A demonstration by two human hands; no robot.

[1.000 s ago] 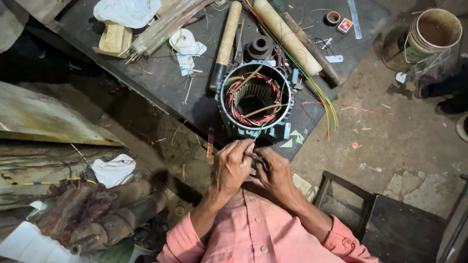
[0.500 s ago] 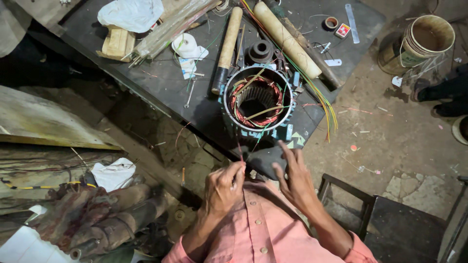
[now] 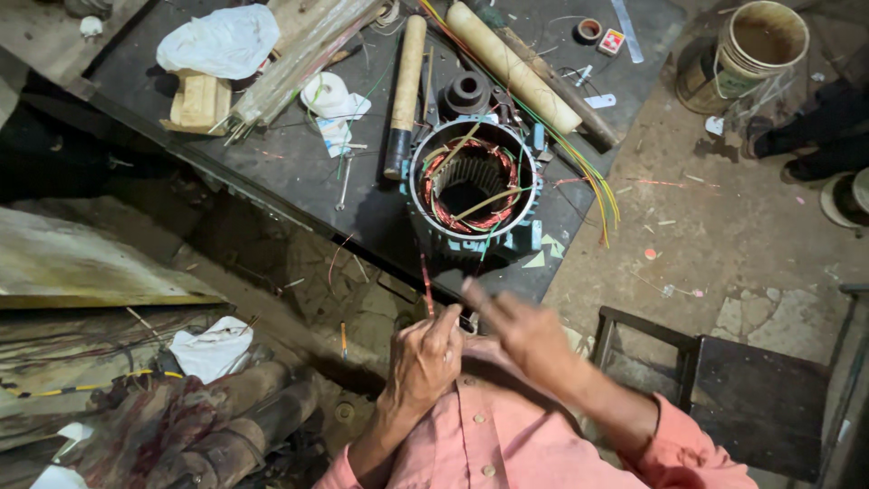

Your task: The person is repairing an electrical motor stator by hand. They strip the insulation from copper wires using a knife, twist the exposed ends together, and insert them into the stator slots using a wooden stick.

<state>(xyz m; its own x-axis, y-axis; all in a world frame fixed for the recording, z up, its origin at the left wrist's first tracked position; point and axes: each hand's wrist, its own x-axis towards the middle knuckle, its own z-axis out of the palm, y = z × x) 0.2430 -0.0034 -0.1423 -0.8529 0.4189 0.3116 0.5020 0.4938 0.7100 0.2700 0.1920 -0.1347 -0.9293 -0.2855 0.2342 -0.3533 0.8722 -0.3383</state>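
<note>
L hand pinches red strip, motor stator just beyond

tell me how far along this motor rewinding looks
Done: copper coils already sit in the stator on the table. In hand: the left hand pinches a thin reddish strip; the right hand is open and blurred. Left: loose strips and wires still stick out of the coils, untied.

There is only one view, from a camera on the person's head. It looks almost straight down, from well above the work. The dark table fills the upper part of the frame, and the floor is at the right. The hands are low in the middle, near the camera, just above the pink shirt.
</note>
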